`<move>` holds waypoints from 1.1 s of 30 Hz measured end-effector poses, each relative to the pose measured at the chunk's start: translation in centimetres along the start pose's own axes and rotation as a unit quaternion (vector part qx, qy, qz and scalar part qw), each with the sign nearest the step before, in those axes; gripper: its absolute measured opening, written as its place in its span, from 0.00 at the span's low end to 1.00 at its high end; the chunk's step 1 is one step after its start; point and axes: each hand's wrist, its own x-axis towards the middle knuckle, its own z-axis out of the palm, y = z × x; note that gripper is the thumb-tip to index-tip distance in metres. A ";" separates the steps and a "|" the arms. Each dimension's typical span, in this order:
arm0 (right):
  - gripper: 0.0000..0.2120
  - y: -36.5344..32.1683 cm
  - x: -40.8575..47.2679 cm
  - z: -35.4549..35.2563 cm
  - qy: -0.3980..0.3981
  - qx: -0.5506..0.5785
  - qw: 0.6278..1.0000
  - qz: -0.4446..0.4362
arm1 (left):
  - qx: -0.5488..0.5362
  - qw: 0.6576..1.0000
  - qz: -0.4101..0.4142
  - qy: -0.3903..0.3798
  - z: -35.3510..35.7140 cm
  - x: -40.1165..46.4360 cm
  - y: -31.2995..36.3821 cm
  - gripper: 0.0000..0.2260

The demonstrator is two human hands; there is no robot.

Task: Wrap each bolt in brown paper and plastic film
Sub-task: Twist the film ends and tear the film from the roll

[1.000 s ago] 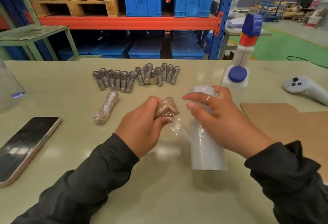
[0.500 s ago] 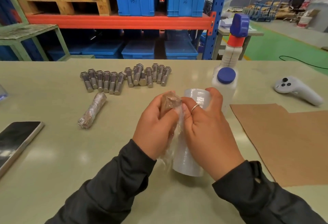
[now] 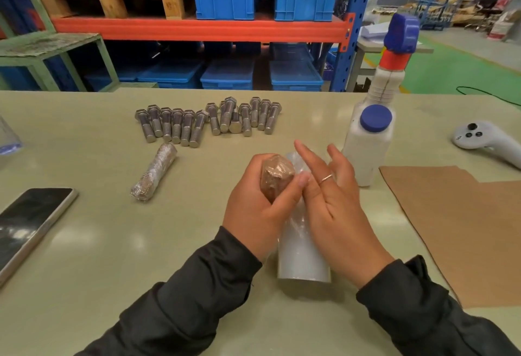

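**Film going round the second bolt**

While the left hand (image 3: 255,214) grips the paper-wrapped bolt (image 3: 276,179) at frame centre, fingers curled round its shank, the right hand (image 3: 335,212) lies with fingers straight and spread against the plastic film roll (image 3: 303,257) on the bench (image 3: 84,243). Judged from this, the film should stay taut off the roll while the bolt is turned, each lap overlapping the last so the brown paper stays covered. The bolt's long axis runs near upright, head end toward the top of the frame. A finished wrapped bolt (image 3: 154,171) lies left of centre, below the bare bolts (image 3: 208,120); brown paper sheets (image 3: 456,228) sit at right.
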 end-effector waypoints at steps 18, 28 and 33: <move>0.11 -1.0 0.2 -2.1 -0.202 0.394 0.894 0.068 | 0.269 0.938 0.220 -0.016 0.4 -0.9 -1.2 0.12; 0.33 1.7 -0.1 -0.2 -0.089 -0.118 0.977 0.153 | -0.013 0.998 -0.036 0.053 -0.2 0.1 -1.0 0.10; 0.37 0.8 -0.8 0.8 -0.098 0.012 0.980 0.174 | -0.223 0.954 -0.183 0.079 -1.6 0.8 -1.4 0.14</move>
